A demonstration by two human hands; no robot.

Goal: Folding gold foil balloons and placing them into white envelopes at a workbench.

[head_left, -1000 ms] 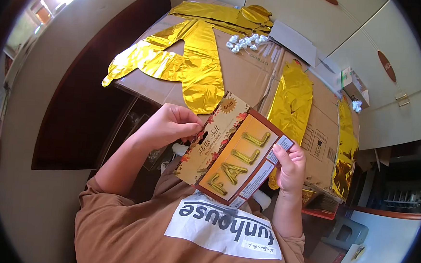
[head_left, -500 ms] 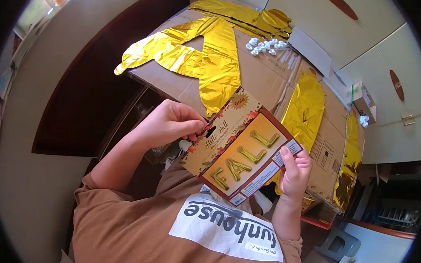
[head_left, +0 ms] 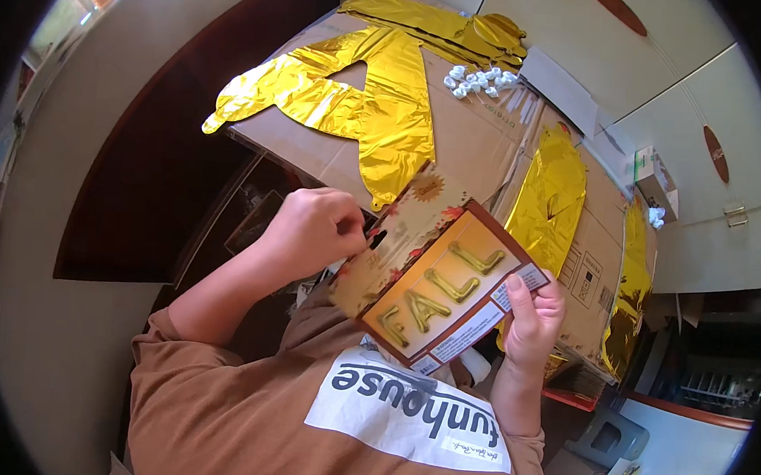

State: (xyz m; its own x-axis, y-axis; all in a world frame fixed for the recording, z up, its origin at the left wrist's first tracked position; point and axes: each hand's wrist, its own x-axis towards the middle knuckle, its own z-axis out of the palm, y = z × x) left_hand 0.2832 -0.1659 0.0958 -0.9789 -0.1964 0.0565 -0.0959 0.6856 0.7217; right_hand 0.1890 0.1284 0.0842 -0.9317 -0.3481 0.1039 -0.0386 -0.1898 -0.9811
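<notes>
My right hand (head_left: 532, 316) grips the lower right edge of a flat balloon packet (head_left: 447, 281), thumb on its front. The packet is tilted, with a brown border and a picture of gold letter balloons on orange. Its tan header is blurred. Beside the header's hang hole my left hand (head_left: 316, 229) is closed with curled fingers. What those fingers hold, if anything, is hidden. Beyond the packet a flat gold foil letter balloon (head_left: 397, 108), shaped like an A, lies on the cardboard-covered table (head_left: 482, 148), one leg reaching past the left edge.
More gold foil balloons lie at the far edge (head_left: 402, 21), on the right (head_left: 549, 195) and at the right rim (head_left: 630, 288). White coiled bundles (head_left: 481, 83) sit near white sticks. A small box (head_left: 656, 180) stands by the pale cabinets (head_left: 694, 100). A grey stool (head_left: 608, 439) is lower right.
My left hand has turned, its knuckles now raised and its fingers more curled beside the header. The header has become blurred. My right hand keeps its grip.
</notes>
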